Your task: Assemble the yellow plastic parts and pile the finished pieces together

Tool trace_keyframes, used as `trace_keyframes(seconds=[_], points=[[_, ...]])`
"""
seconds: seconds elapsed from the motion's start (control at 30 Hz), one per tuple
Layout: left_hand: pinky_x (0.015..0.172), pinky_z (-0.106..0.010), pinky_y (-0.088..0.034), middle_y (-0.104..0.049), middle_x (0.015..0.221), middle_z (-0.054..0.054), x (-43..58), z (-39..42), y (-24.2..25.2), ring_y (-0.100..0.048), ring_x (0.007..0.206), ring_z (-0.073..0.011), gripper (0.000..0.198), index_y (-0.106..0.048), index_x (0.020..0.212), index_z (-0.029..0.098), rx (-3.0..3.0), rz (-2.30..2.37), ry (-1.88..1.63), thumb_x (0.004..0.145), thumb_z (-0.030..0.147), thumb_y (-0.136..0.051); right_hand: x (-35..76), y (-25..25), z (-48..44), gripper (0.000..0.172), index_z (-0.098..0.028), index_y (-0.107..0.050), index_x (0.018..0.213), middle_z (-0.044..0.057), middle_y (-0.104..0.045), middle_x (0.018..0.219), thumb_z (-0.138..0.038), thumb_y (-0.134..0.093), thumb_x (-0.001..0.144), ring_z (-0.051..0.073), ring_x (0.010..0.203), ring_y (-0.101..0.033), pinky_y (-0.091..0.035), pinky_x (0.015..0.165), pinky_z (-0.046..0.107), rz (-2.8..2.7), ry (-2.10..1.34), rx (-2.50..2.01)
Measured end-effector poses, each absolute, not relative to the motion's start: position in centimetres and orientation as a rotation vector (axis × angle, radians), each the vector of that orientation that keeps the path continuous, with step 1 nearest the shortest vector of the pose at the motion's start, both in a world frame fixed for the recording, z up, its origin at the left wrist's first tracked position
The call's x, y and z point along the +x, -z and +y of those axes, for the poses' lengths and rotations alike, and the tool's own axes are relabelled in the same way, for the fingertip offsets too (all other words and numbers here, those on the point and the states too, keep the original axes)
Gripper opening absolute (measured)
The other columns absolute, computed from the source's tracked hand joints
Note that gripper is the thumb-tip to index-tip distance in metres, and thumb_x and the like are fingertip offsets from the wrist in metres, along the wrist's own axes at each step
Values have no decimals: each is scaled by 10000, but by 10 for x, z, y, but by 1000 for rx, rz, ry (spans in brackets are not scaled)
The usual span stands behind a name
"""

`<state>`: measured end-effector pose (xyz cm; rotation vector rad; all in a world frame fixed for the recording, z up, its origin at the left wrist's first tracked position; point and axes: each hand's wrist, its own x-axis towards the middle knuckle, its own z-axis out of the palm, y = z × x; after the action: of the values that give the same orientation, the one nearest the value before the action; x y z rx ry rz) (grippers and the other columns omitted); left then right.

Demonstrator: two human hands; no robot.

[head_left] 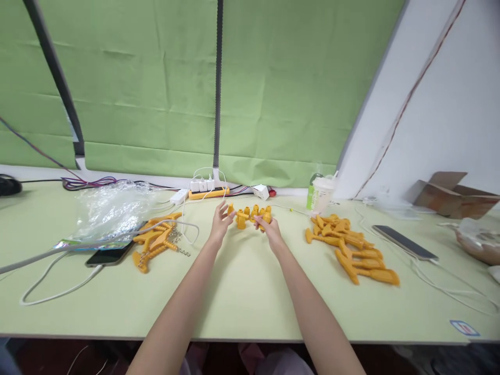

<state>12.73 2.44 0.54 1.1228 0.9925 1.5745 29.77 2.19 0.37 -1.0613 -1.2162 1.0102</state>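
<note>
yellow piece (267,216) is pinched by right fingers (263,225), left fingers (221,210) spread; contents of cup (322,196) and box (441,200) unclear.

Grn cloth (292,94), dk strips (217,78) | wht wall (449,104) rt | pale-grn table (97,320) | floor (42,362) dk, prob. reddish

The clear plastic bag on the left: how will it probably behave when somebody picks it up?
The clear plastic bag would probably be floppy, since its surface is crinkled. It is likely light for its size, as the film looks thin and see-through. It seems unlikely to roll, because it lies spread on the table.
</note>
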Motion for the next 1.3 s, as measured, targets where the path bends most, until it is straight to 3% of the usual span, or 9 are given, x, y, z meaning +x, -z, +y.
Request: trace_keyframes(seconds=[0.1,0.27,0.4,0.5,0.63,0.73,0.9,1.03,1.3], points=[[699,-306,-512,-695,959,-107,123,25,-9,-629,870,-209,317,-684,862,160,1391,1016,-1458,677,417,-703,305,-1,24,398,-185,-597,667,29,-652,657,-541,-752,577,145,593,-560,-383,528,265,-1285,-1045,-1060],[803,-311,-484,-715,918,-64,121,23,-9,-635,875,-202,218,-675,809,180,1571,1033,-1492,626,289,-721,316,0,28,393,-204,-570,669,15,-635,669,-547,-739,579,148,630,-571,-390,542,261,-1204,-1080,-1024],[706,-281,-468,-690,721,-29,117,25,-3,-633,704,-174,192,-587,740,189,1617,1125,-1465,741,379,-616,320,-1,30,389,-217,-566,814,7,-606,693,-560,-664,659,153,637,-551,-407,579,280,-1330,-1032,-1041],[586,-241,-425,-612,585,18,113,30,3,-567,524,-123,259,-492,778,203,1552,1134,-1499,833,456,-491,319,1,27,363,-232,-520,1025,10,-607,800,-410,-610,722,184,732,-561,-430,696,338,-1601,-766,-1193],[446,-200,-304,-430,447,74,108,35,2,-395,392,-80,320,-374,714,218,1438,1128,-1552,861,498,-421,318,7,23,341,-200,-465,1031,89,-582,1020,-111,-454,703,245,972,-533,-379,836,413,-1976,-183,-1418],[425,-189,-261,-389,432,81,106,35,-1,-353,384,-69,322,-368,705,216,1423,1129,-1548,858,494,-426,317,7,21,340,-195,-458,1022,118,-572,1063,-50,-383,723,257,1013,-516,-377,825,404,-2087,-23,-1423],[434,-193,-290,-429,436,77,103,35,1,-366,382,-65,337,-405,724,211,1476,1096,-1521,838,525,-449,318,-5,17,219,-233,-532,981,67,-619,1077,-127,-490,793,251,1040,-532,-351,895,416,-2072,-58,-1370],[435,-200,-317,-472,443,68,100,39,4,-392,375,-68,364,-419,715,210,1435,1104,-1528,820,555,-465,327,-13,18,236,-264,-633,1019,58,-630,1104,-177,-533,824,264,1075,-530,-301,949,460,-1945,19,-1432],[482,-211,-376,-579,535,32,110,35,7,-472,407,-79,351,-471,742,199,1522,1101,-1393,808,542,-500,321,-3,20,304,-259,-652,1064,49,-613,1091,-166,-558,790,223,1056,-551,-399,947,391,-2029,-170,-1242]])
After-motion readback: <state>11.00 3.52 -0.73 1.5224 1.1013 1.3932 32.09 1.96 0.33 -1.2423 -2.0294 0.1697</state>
